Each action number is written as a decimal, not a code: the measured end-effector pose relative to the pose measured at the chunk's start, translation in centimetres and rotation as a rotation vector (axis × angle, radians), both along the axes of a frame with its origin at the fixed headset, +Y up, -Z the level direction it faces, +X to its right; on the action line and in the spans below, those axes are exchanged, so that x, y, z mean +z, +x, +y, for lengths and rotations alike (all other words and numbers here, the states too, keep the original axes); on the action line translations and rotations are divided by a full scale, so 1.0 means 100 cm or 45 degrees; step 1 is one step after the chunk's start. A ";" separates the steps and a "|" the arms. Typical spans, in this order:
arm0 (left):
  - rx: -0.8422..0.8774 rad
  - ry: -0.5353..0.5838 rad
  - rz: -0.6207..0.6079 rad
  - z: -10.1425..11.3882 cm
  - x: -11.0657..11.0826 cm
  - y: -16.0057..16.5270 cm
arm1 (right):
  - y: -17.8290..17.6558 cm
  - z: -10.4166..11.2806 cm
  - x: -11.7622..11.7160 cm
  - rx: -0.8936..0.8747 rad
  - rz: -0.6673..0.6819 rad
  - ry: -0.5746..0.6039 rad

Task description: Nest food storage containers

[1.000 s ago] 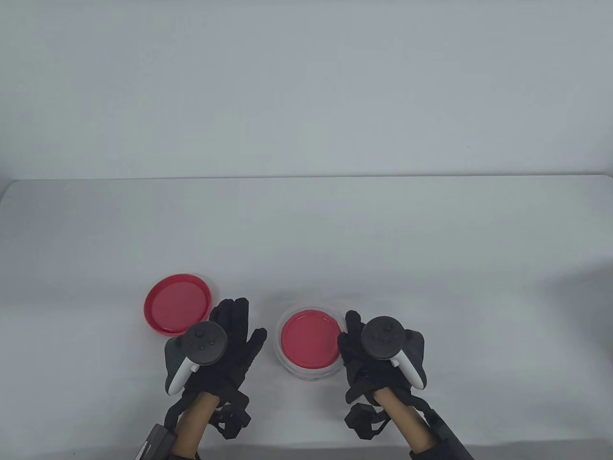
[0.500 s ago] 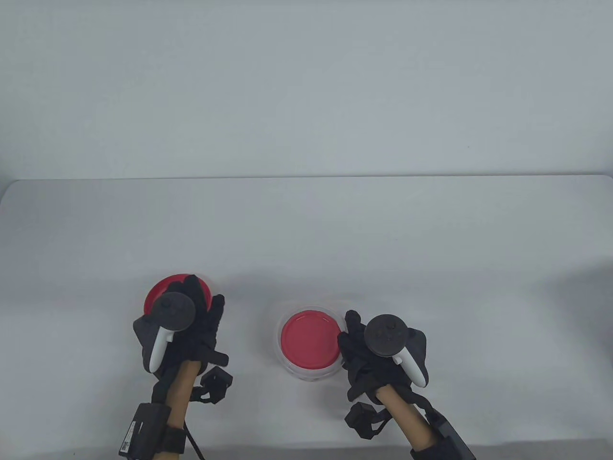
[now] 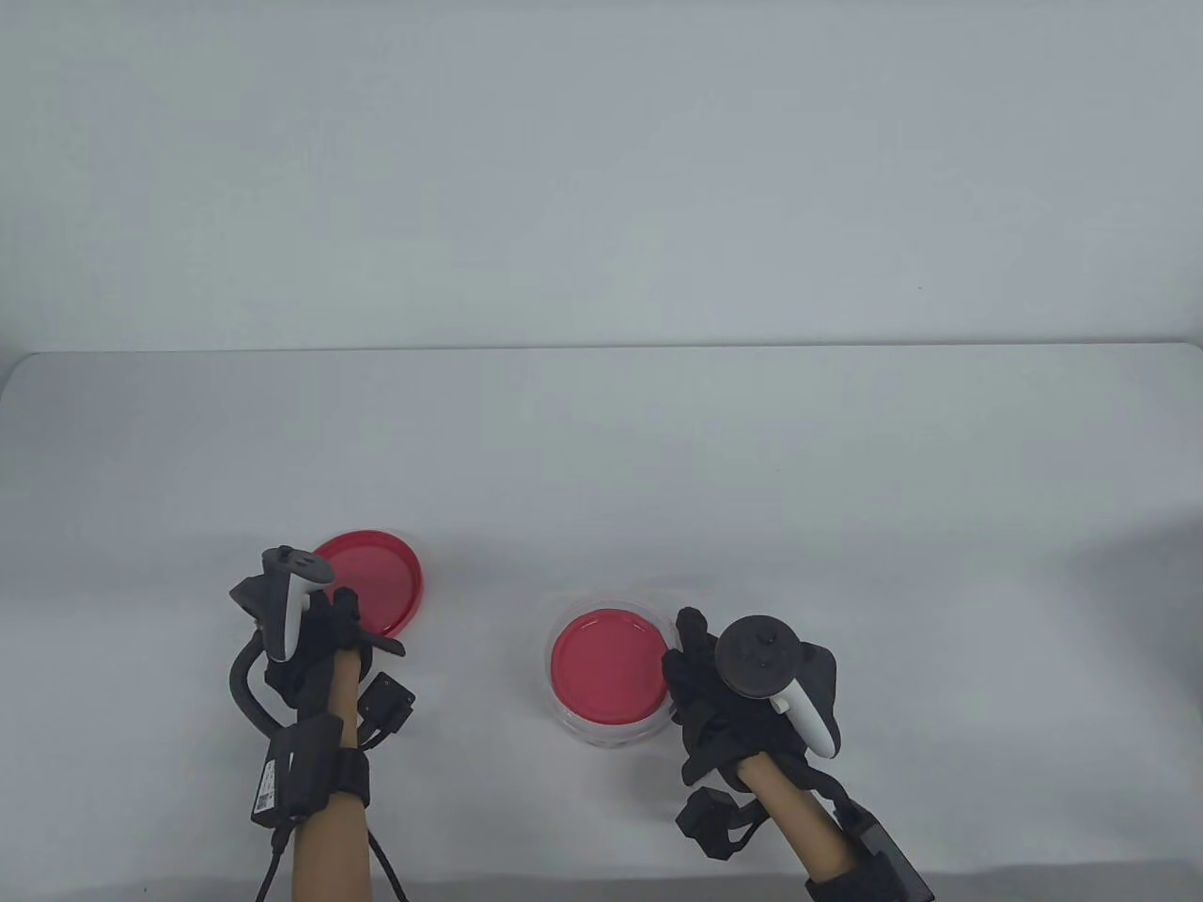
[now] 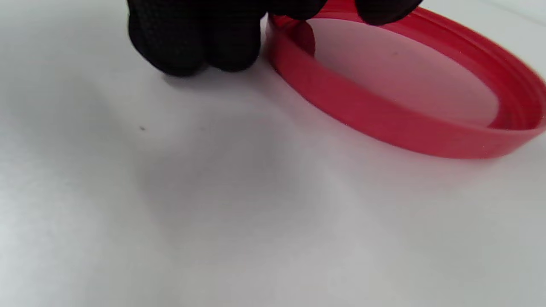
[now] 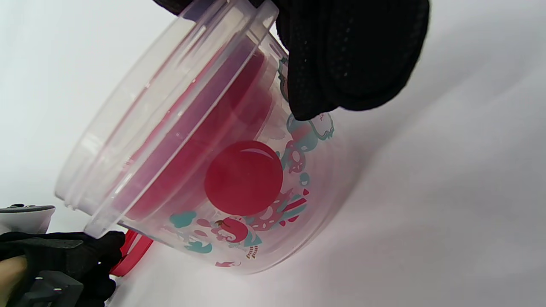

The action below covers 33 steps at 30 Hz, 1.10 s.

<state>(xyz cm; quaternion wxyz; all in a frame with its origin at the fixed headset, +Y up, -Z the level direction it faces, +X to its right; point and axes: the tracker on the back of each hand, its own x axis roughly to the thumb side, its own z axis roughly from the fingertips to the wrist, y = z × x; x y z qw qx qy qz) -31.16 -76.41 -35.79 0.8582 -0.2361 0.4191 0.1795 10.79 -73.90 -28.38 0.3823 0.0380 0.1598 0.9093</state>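
Surface: white table (image 3: 601, 451) ran back to a pale grey-white wall; both gloved hands came in from the near edge, well apart from each other.

Left hand: the black-gloved left hand (image 3: 315, 639) sat at the near-left rim of the loose round red plastic lid (image 3: 371, 580); its white-and-grey tracker (image 3: 287, 601) stood tilted on the back of the hand; in the left wrist view the fingertips (image 4: 192, 38) hung bunched together just outside the lid's rim, while two more dark tips reached over the rim's top edge; whether they actually pinched the rim I could not tell.

Loose lid: it lay rim-up on the table, left of the containers and apart from them; its raised wall (image 4: 384, 119) showed a ribbed inner face.

Right hand: the black-gloved right hand (image 3: 724, 695) was wrapped against the right side of the round clear plastic container (image 3: 611, 672); in the right wrist view a gloved fingertip (image 5: 349, 55) pressed on the printed wall just under the container's rim (image 5: 170, 106); the hand gripped the container.

Containers: the clear tub stood near the table's front, right of centre; a smaller red-lidded container (image 3: 609, 665) sat nested inside it; the outer wall carried a red circle and teal cartoon prints (image 5: 243, 179).
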 end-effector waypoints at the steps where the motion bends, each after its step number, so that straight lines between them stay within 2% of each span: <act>1: -0.030 -0.008 -0.002 -0.002 -0.002 0.001 | 0.000 0.000 0.000 -0.002 -0.001 0.000; 3: -0.010 -0.054 -0.012 -0.008 -0.005 0.004 | 0.000 0.000 0.000 -0.003 0.000 -0.001; 16: -0.383 -0.087 -0.135 -0.007 -0.009 0.028 | 0.000 0.000 -0.001 -0.003 0.009 -0.007; 25: -0.395 0.029 -0.165 -0.005 0.006 0.027 | 0.001 0.000 -0.002 -0.012 0.018 -0.018; 28: -0.487 0.027 -0.190 0.002 0.007 0.029 | 0.001 0.000 -0.003 -0.015 0.019 -0.018; 33: -0.602 0.140 -0.283 0.019 0.007 0.043 | 0.001 0.000 -0.003 -0.012 0.021 -0.012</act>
